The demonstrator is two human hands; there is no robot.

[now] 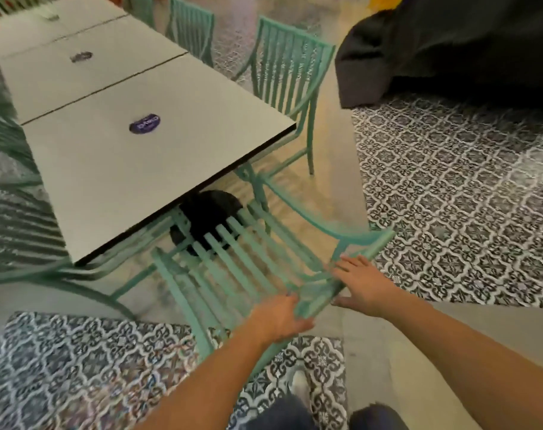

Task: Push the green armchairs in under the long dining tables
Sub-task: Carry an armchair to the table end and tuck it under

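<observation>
head view, looking down. green armchair [233,262] sat at the short end of the long table [140,150], about 5 o'clock from the table's near corner, its slatted seat partly under the table edge and its back rail toward the person. the chair was blurred, so fine detail of the slats was hard to read.

left hand [276,318] gripped the top rail of the chair back near its left end, fingers [290,301] curled over the far side of the rail, thumb beneath. right hand [361,283] lay on the same rail further right, fingers [351,265] spread and reaching over the rail, thumb tucked under the near side. both forearms came in from 6 o'clock.

a black round table base [208,218] showed through the seat slats under the table end. a purple oval sticker [144,123] sat on the nearest tabletop panel. a second green armchair [289,85] stood along the table's right side at 1 o'clock, seat under the tabletop. more green chairs lined the left at 9 o'clock, blurred. patterned floor tiles [450,197] spread at 3 o'clock; a dark cloth cover [450,51] hung at 1 to 2 o'clock.
</observation>
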